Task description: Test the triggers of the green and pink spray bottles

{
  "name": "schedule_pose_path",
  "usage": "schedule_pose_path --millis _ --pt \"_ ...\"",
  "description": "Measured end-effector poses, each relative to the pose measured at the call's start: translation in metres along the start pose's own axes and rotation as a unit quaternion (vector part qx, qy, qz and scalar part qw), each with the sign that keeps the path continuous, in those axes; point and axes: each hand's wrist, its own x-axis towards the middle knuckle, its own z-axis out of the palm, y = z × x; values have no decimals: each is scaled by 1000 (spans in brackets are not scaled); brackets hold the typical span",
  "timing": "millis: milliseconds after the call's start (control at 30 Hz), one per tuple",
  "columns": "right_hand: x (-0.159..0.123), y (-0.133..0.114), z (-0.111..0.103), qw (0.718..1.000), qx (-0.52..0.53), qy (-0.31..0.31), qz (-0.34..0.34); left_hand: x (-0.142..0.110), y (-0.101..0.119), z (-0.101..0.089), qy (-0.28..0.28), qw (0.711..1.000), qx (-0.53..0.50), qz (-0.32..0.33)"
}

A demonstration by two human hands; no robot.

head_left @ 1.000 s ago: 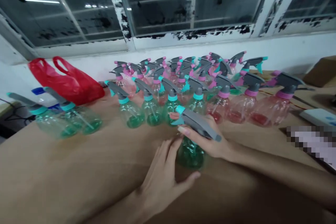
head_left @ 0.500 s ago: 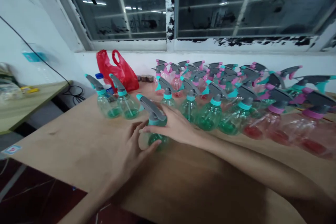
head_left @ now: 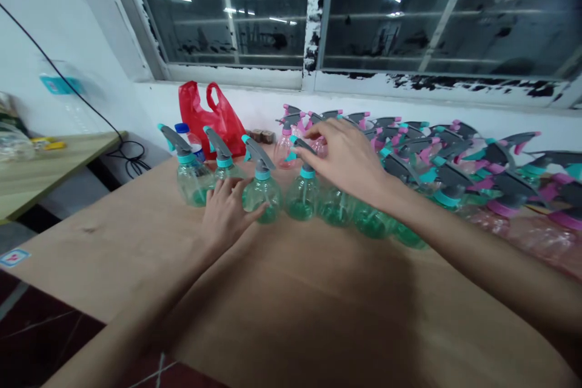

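Note:
A row of green spray bottles with teal collars and grey triggers stands on a brown table [head_left: 295, 303]. My left hand [head_left: 226, 213] rests on the table with its fingers spread against the base of one green bottle [head_left: 262, 191], holding nothing. My right hand [head_left: 348, 157] hovers open over the trigger of the neighbouring green bottle [head_left: 302, 194], fingers apart. Two more green bottles [head_left: 191, 173] stand at the row's left end. Behind and to the right are several pink and green bottles [head_left: 436, 160].
A red plastic bag [head_left: 211, 115] lies against the white wall under the window. A blue-capped bottle [head_left: 184, 132] stands beside it. A second table [head_left: 40, 163] with a black cable sits at the left. The near left table edge drops to a dark floor.
The green bottle my hands held has been set into the row beside the left bottles. My right hand let go and rose over the neighbouring bottle. The view swung left.

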Motion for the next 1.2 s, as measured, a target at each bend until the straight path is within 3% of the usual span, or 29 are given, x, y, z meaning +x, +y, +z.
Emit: schedule_pose_path --millis 133,400,600,767,833,1000,1200 --pt "14 3 20 996 -80 -43 20 6 -3 5 17 999 34 0" --pt "21 7 37 989 -76 -124 21 12 -7 14 40 999 10 15" --pt "18 5 32 989 -41 -139 15 3 -4 9 62 998 -5 8" --pt "0 -6 15 989 -16 -144 6 -32 18 -7 97 992 -77 23" --pt "-12 -12 3 989 -5 -149 0 -50 35 -13 36 988 -140 47" --pt "-47 -24 -33 986 20 -165 -6 -81 84 -19 -134 959 -248 14" --pt "-85 -19 -74 983 41 -177 39 -88 134 -17 -176 939 -296 2"
